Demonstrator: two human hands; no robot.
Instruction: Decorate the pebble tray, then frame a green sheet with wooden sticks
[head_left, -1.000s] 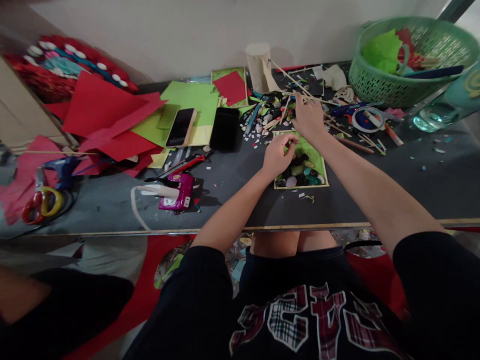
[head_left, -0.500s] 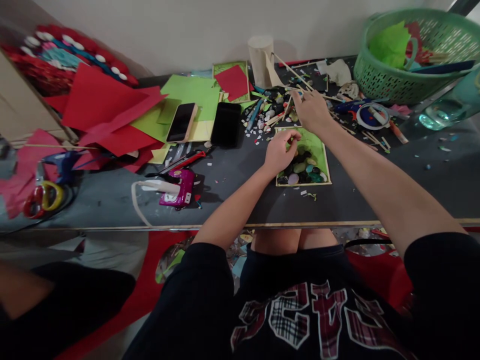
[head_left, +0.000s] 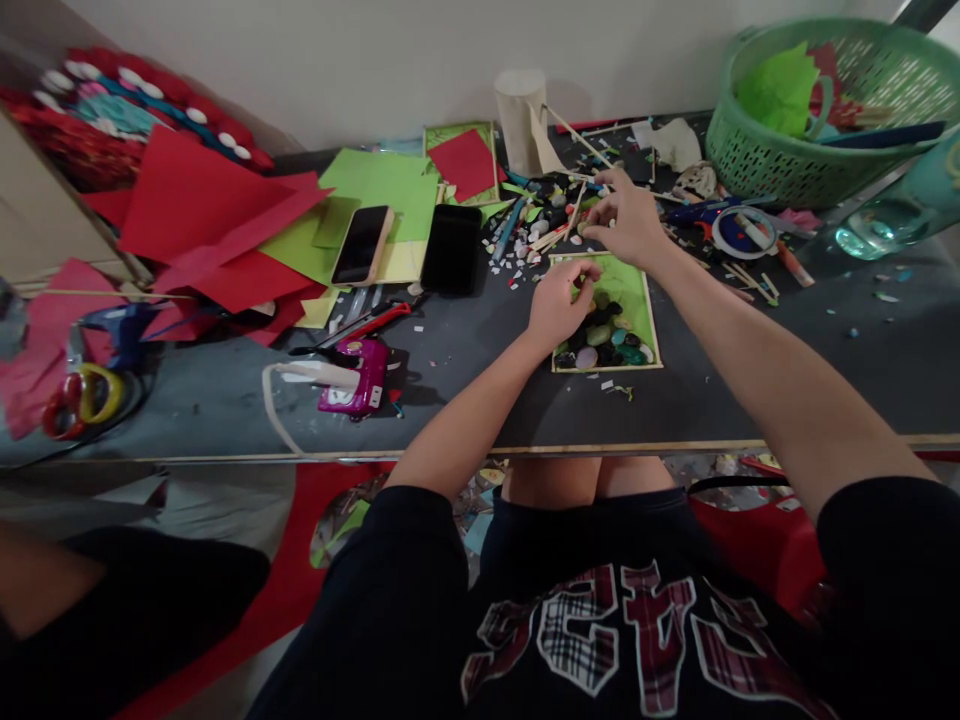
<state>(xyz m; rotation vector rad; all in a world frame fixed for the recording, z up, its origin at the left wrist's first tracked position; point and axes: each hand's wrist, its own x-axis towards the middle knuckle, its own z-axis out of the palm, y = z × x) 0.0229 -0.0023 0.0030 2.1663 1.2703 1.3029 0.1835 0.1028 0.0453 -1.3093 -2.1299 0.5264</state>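
A square green panel (head_left: 636, 300) with a thin pale wooden border lies in front of me. Dark, green and lilac polished stones (head_left: 600, 333) cover its lower part. My left hand (head_left: 559, 302) rests over the panel's left edge, fingers curled together; whatever they hold, if anything, is hidden. Beyond the panel's far edge, my right hand (head_left: 626, 218) reaches into a pile of mixed pebbles (head_left: 553, 215). Its thumb and index finger close on a small greenish pebble (head_left: 583, 229) at the pile's near side, while the other fingers stay apart. Thin wooden sticks lie around that hand.
Two phones (head_left: 364, 245) lie left of the pile, near red paper (head_left: 202, 200). A magenta glue-gun-like tool (head_left: 360, 378) and a red cutter (head_left: 386, 318) lie nearer. A green basket (head_left: 780, 160), tape roll (head_left: 746, 233) and water container (head_left: 885, 225) stand right. Another person sits left.
My right hand has drawn back from the sticks and lowered its thumb and index finger to a pebble in the pile. My left hand has stayed in place.
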